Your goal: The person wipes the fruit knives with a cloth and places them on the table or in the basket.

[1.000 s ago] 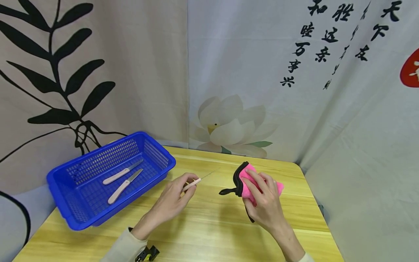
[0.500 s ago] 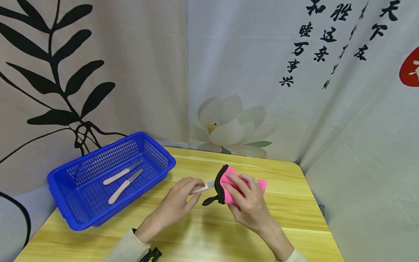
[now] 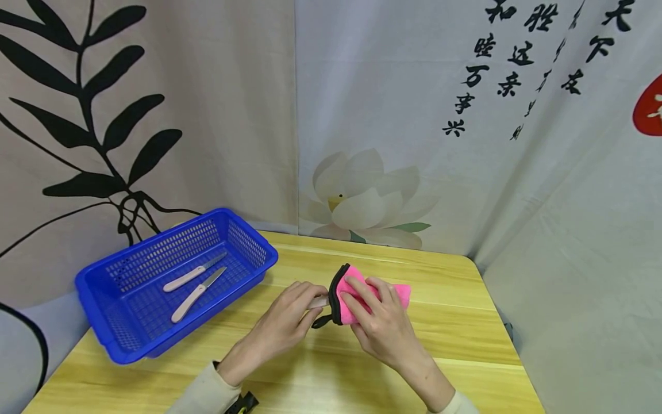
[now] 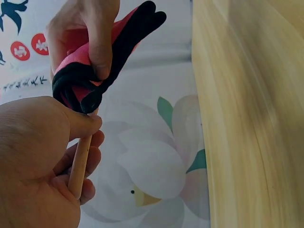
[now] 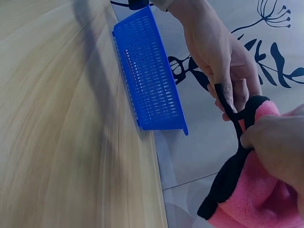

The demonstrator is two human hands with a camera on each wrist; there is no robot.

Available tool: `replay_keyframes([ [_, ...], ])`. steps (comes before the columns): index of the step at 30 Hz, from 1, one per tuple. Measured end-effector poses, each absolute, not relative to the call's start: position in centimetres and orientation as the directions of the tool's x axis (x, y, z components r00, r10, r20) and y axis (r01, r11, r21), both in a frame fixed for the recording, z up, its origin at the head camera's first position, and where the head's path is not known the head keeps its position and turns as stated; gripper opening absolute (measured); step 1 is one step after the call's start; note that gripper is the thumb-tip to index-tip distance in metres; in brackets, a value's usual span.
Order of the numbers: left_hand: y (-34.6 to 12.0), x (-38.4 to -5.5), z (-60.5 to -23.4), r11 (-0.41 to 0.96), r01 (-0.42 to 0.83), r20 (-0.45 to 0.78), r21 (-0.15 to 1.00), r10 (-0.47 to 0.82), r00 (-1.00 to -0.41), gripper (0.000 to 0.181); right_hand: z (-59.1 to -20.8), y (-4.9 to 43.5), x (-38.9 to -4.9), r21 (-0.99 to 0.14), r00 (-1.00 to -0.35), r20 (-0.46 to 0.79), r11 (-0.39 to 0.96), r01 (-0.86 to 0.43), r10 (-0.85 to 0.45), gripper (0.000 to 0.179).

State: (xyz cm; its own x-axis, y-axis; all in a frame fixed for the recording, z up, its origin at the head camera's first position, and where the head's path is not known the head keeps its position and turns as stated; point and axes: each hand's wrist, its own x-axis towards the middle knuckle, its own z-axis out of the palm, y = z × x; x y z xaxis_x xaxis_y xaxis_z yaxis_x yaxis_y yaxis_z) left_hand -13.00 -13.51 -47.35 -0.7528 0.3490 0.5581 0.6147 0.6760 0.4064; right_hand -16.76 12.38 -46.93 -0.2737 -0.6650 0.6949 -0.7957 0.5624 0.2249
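Observation:
My left hand (image 3: 279,322) grips a small knife by its pale handle (image 4: 80,164). The blade is hidden inside a pink cloth (image 3: 345,314) with black edging and a black hanging loop (image 5: 225,99). My right hand (image 3: 388,330) holds that folded cloth from outside, fingers on top and thumb below. In the left wrist view, the left thumb lies along the handle right against the cloth's black edge. Both hands are close together above the table, in front of my body.
A blue plastic basket (image 3: 165,241) stands at the table's left side. Inside lie two pale-handled knives, one farther back (image 3: 183,279) and one nearer (image 3: 191,302). The wooden table (image 3: 465,333) ends at a printed curtain (image 3: 393,103) behind.
The right hand has brought the cloth leftward to the knife. The blade, bare one second ago, has gone into the cloth. The left hand has shifted slightly right.

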Motion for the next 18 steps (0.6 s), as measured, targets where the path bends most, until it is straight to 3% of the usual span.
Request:
replay_keyframes([
  [5,-13.5,-13.1,-47.5,0.688,0.625,0.58,0.369,0.356,-0.733,0.027,-46.8,12.6,-16.9,0.231,-0.295,0.69,0.588,-0.775,-0.661,0.047],
  [18,-13.8,-12.9,-47.6,0.697,0.608,0.575,0.38,0.337,-0.746,0.026,-47.0,14.3,-17.7,0.185,-0.355,0.693,0.631,-0.753,-0.627,0.049],
])
